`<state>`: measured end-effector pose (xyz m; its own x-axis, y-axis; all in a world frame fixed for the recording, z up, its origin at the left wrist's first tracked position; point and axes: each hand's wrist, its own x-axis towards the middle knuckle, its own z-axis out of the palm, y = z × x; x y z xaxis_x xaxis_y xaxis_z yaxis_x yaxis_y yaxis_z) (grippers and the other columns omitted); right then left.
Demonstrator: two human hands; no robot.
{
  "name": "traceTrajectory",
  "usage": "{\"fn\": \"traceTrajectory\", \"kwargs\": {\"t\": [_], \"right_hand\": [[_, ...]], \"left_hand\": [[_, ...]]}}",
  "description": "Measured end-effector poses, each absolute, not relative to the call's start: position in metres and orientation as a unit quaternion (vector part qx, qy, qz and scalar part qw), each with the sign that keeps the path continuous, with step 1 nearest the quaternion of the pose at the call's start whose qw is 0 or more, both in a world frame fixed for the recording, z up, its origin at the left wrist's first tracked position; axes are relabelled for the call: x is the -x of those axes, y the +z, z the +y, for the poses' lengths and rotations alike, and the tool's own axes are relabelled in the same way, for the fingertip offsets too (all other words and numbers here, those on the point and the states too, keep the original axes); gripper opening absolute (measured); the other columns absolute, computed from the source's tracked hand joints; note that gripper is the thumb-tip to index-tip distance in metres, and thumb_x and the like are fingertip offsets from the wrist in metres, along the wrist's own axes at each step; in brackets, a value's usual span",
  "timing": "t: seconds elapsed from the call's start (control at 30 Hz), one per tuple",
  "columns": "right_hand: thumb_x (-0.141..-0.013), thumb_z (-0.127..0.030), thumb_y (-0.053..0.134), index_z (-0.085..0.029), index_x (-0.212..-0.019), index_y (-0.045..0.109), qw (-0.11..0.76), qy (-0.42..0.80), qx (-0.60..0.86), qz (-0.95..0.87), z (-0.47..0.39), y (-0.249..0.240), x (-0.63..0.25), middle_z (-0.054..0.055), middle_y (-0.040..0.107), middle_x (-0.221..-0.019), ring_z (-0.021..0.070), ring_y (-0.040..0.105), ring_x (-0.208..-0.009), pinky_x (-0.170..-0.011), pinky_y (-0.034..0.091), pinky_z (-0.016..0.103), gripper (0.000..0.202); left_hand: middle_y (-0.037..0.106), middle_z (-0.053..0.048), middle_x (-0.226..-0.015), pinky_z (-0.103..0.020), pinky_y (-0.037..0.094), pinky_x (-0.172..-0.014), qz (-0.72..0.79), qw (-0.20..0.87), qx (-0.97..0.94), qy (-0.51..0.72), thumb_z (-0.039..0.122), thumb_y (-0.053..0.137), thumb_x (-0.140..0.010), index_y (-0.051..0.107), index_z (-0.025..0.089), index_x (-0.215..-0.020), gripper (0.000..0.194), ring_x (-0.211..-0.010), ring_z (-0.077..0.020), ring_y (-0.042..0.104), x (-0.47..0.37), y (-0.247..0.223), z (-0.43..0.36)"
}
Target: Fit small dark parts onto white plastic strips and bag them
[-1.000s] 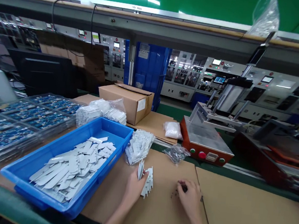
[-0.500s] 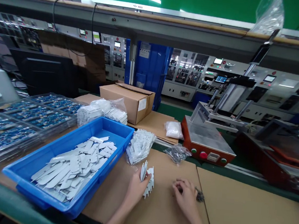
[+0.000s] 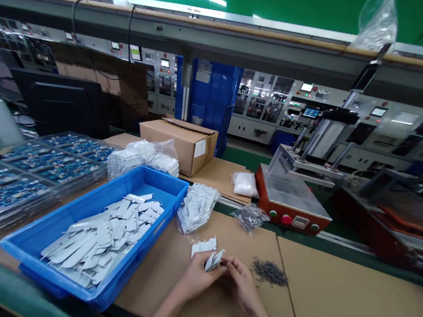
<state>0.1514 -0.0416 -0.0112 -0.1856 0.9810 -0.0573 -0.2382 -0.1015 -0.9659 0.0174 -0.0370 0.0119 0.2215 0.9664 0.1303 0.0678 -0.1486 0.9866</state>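
Observation:
My left hand [image 3: 200, 274] is closed around several flat white plastic pieces [image 3: 214, 260], which stick up past the thumb. Close against it, my right hand [image 3: 241, 280] has its fingers pinched together at the near ends of those pieces; whatever lies between these fingertips is hidden. Just behind the left hand, more white plastic pieces [image 3: 204, 247] lie in a row on the cardboard. A pile of small dark grey parts [image 3: 270, 272] spreads out to the right of my right hand.
On the left stands a blue bin [image 3: 138, 262] with many white pieces inside. Beyond it are trays of blue circuit boards [image 3: 58, 164]. Bagged white pieces [image 3: 197, 208], a bag of dark parts [image 3: 250, 217], a cardboard box [image 3: 178, 142] and a red-based press [image 3: 292, 201] line the back.
My right hand has moved left from the dark parts to meet my left hand, uncovering the pile. The left hand has turned the held pieces, and other white pieces now show behind it.

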Motion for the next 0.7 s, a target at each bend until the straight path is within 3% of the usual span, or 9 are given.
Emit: {"fn": "traceTrajectory", "kwargs": {"t": [0.23, 0.47, 0.7], "right_hand": [[-0.072, -0.038, 0.056, -0.017, -0.068, 0.055, 0.484, 0.647, 0.407, -0.426, -0.044, -0.013, -0.151, 0.000, 0.060, -0.063, 0.0140, 0.053, -0.058, -0.056, 0.041, 0.024, 0.022], [-0.074, -0.037, 0.053, -0.018, -0.089, 0.058, 0.550, 0.412, 0.474, -0.550, -0.042, -0.003, -0.155, 0.008, 0.062, -0.090, 0.0217, 0.057, -0.087, -0.076, 0.046, 0.032, 0.025], [-0.078, -0.031, 0.048, -0.019, -0.082, 0.063, 0.511, 0.319, 0.459, -0.653, -0.046, 0.004, -0.155, 0.007, 0.064, -0.084, 0.0202, 0.058, -0.081, -0.075, 0.047, 0.030, 0.020]], "left_hand": [[0.062, -0.003, -0.063, -0.022, 0.042, -0.057, 0.430, 0.522, -0.577, 0.458, 0.033, 0.057, -0.068, 0.064, 0.012, -0.071, 0.022, -0.059, -0.0136, 0.054, -0.019, 0.004, -0.034], [0.057, -0.002, -0.063, -0.023, 0.039, -0.059, 0.479, 0.521, -0.534, 0.464, 0.037, 0.059, -0.065, 0.060, 0.011, -0.070, 0.027, -0.061, -0.0139, 0.050, -0.016, -0.001, -0.026], [0.054, -0.001, -0.057, -0.023, 0.039, -0.059, 0.460, 0.538, -0.547, 0.447, 0.038, 0.052, -0.070, 0.061, 0.012, -0.072, 0.028, -0.061, -0.0135, 0.048, -0.017, 0.006, -0.032]]}}
